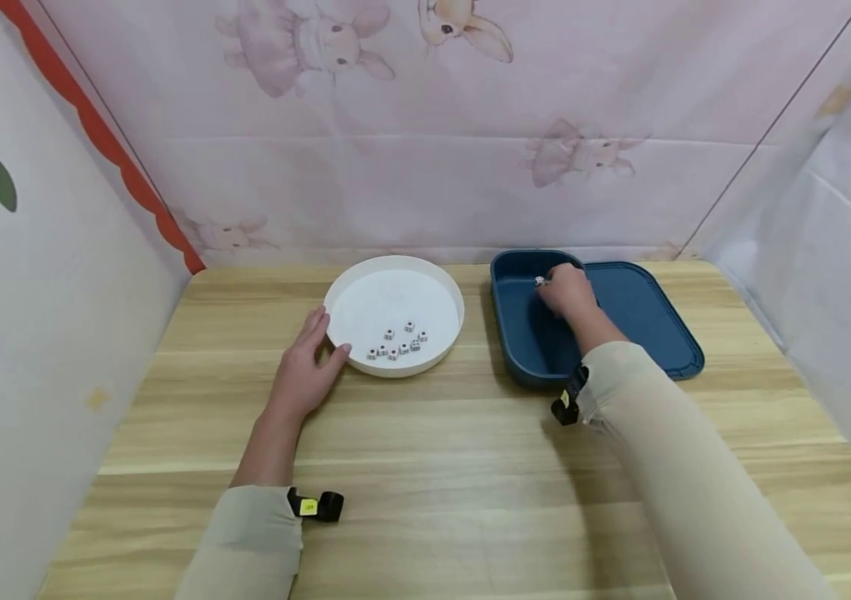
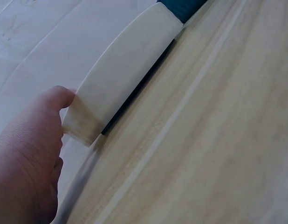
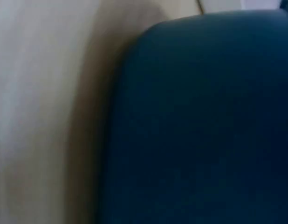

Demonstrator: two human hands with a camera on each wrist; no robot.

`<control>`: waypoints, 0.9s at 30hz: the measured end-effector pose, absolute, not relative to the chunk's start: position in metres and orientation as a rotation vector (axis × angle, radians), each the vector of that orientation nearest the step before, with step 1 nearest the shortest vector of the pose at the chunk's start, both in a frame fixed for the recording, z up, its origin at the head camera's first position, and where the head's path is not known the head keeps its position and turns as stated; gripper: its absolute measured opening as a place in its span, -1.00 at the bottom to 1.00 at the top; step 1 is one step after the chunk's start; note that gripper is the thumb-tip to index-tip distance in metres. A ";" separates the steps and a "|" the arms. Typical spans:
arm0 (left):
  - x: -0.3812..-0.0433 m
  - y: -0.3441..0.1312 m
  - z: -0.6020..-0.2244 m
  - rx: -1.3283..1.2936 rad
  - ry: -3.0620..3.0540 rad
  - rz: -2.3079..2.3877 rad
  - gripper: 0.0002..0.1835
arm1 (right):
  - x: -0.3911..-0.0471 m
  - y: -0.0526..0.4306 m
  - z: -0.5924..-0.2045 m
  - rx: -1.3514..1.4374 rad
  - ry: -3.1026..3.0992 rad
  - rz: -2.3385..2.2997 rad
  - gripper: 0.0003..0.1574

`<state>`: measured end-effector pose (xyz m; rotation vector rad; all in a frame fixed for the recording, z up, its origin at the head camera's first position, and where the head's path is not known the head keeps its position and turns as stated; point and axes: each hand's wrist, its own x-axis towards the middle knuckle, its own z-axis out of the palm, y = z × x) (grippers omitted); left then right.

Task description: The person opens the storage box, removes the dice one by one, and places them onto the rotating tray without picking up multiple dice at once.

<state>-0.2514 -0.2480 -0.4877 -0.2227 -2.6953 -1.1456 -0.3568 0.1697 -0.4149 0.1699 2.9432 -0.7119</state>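
My left hand [image 1: 303, 371] rests against the near left side of a round white tray [image 1: 395, 262], its fingers fairly straight along the wall and the thumb at the rim. In the left wrist view the thumb [image 2: 62, 96] touches the tray's outer wall [image 2: 130, 60]. Several small white dice [image 1: 392, 354] lie inside, mostly near the front edge. Over a deep blue box [image 1: 513, 333], my right hand [image 1: 571, 292] pinches a white die [image 1: 539, 282] at its fingertips. The right wrist view holds mainly the box's dark wall [image 3: 190, 116], with that hand out of sight.
A flat blue lid [image 1: 643, 317] lies on the wooden table [image 1: 425, 467] to the right of the box. Behind both containers hangs a pink printed cloth [image 1: 410, 192]. White printed sheets [image 1: 57, 292] flank the table.
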 end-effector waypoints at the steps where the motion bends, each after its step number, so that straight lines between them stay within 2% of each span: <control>1: -0.251 -0.248 -0.489 -0.222 -2.694 -1.149 -0.20 | -0.356 0.171 -0.418 0.175 2.939 -0.701 -0.58; 4: -0.251 -0.247 -0.489 -0.221 -2.677 -1.154 -0.21 | -0.357 0.174 -0.425 0.167 2.974 -0.693 -0.66; 16: -0.250 -0.246 -0.488 -0.266 -2.643 -1.136 -0.21 | -0.359 0.179 -0.432 0.112 2.910 -0.774 -0.66; 27: -0.251 -0.247 -0.488 -0.263 -2.646 -1.136 -0.21 | -0.356 0.172 -0.418 -0.116 3.001 -0.961 -0.68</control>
